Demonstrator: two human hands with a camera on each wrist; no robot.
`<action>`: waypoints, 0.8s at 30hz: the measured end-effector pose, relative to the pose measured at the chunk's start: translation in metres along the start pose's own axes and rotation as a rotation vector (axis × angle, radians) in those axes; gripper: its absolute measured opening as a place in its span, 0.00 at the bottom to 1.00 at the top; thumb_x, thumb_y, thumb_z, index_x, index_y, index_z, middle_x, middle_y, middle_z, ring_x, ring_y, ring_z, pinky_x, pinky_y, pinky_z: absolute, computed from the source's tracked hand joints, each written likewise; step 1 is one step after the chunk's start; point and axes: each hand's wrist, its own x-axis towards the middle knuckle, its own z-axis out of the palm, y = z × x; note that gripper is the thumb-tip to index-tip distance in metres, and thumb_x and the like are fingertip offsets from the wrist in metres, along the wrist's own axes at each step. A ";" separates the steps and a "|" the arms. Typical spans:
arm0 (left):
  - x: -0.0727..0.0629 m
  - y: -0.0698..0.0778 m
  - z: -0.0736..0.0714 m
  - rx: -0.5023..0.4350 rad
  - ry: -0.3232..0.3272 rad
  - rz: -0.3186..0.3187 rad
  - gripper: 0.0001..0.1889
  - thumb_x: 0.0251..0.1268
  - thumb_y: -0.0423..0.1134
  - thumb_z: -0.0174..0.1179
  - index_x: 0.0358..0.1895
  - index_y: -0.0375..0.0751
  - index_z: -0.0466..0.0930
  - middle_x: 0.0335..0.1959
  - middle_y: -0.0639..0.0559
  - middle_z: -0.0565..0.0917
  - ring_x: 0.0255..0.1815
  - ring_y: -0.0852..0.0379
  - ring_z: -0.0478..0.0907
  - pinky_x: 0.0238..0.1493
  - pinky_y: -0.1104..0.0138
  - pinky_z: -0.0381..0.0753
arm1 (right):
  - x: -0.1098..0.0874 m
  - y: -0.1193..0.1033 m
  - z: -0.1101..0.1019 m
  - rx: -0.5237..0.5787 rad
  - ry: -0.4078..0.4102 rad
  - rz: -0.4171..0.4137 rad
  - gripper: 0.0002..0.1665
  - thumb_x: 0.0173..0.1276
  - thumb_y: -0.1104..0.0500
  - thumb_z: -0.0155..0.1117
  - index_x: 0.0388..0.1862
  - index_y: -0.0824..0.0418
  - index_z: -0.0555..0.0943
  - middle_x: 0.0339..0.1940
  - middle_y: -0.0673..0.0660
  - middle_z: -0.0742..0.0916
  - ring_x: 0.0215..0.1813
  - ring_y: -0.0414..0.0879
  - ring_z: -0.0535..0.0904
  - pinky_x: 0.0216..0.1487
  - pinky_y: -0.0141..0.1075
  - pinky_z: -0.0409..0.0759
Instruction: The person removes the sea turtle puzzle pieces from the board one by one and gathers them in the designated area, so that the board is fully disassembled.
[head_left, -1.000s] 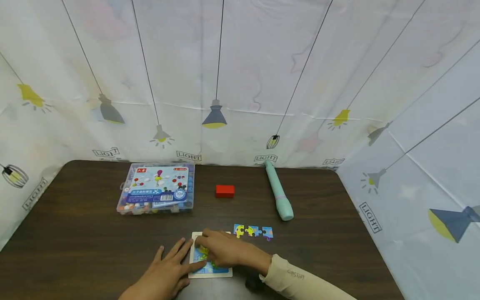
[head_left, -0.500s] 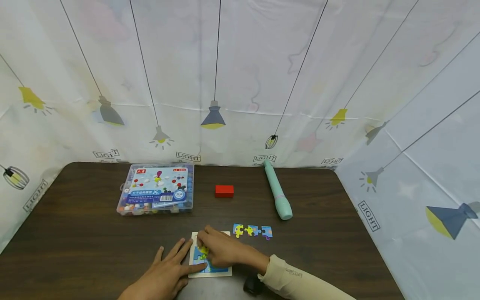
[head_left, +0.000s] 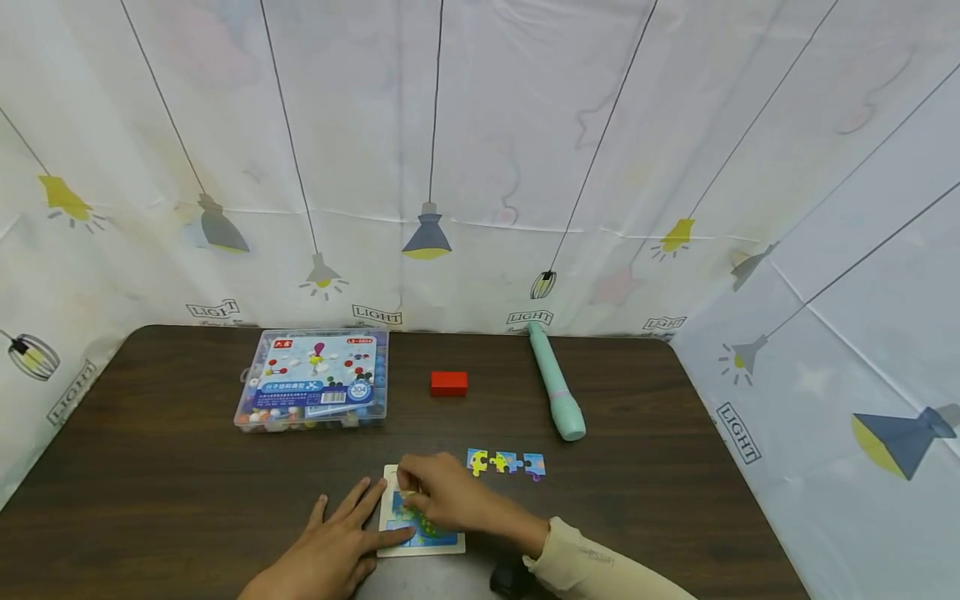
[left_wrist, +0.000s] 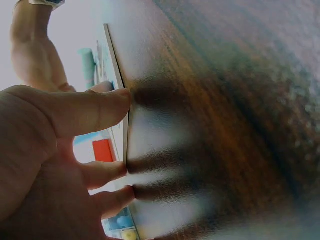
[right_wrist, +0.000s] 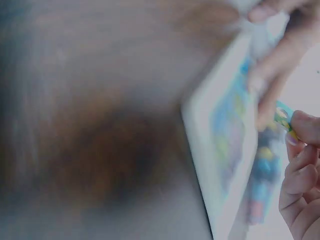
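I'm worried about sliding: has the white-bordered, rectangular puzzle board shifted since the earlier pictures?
No, not visibly in any direction: in the head view, the puzzle board lies as before relative to the red rectangular block.

Dark, smooth wood grain with slight sheen on counter [head_left: 165, 492]. Pale, matt, wood-like rim on puzzle frame [head_left: 384, 512], near. Clear, glossy plastic on box [head_left: 313, 379], far left. Smooth, matt, plastic-like finish on mint-green stick [head_left: 557, 383], far right. Creased, cloth-like backdrop [head_left: 487, 150].
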 end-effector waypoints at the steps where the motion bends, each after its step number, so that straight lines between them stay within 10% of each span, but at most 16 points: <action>1: 0.000 0.000 0.000 -0.001 0.001 0.000 0.29 0.69 0.39 0.67 0.69 0.73 0.76 0.81 0.36 0.55 0.80 0.29 0.50 0.58 0.17 0.49 | -0.003 0.002 -0.006 0.019 0.020 0.007 0.11 0.68 0.67 0.70 0.34 0.57 0.76 0.24 0.44 0.76 0.24 0.31 0.67 0.27 0.24 0.69; 9: -0.002 0.003 -0.002 -0.014 0.014 -0.026 0.30 0.68 0.38 0.67 0.69 0.74 0.77 0.81 0.36 0.56 0.80 0.30 0.50 0.59 0.17 0.48 | -0.035 0.032 -0.043 0.026 0.131 0.084 0.11 0.65 0.71 0.71 0.33 0.58 0.78 0.26 0.47 0.81 0.28 0.35 0.73 0.31 0.29 0.74; 24: -0.006 0.003 -0.002 -0.002 0.038 -0.010 0.28 0.68 0.37 0.68 0.68 0.68 0.79 0.80 0.34 0.57 0.79 0.30 0.51 0.57 0.18 0.53 | -0.057 0.037 -0.027 -0.227 0.138 0.206 0.06 0.63 0.66 0.75 0.36 0.59 0.85 0.32 0.50 0.81 0.31 0.37 0.75 0.30 0.30 0.75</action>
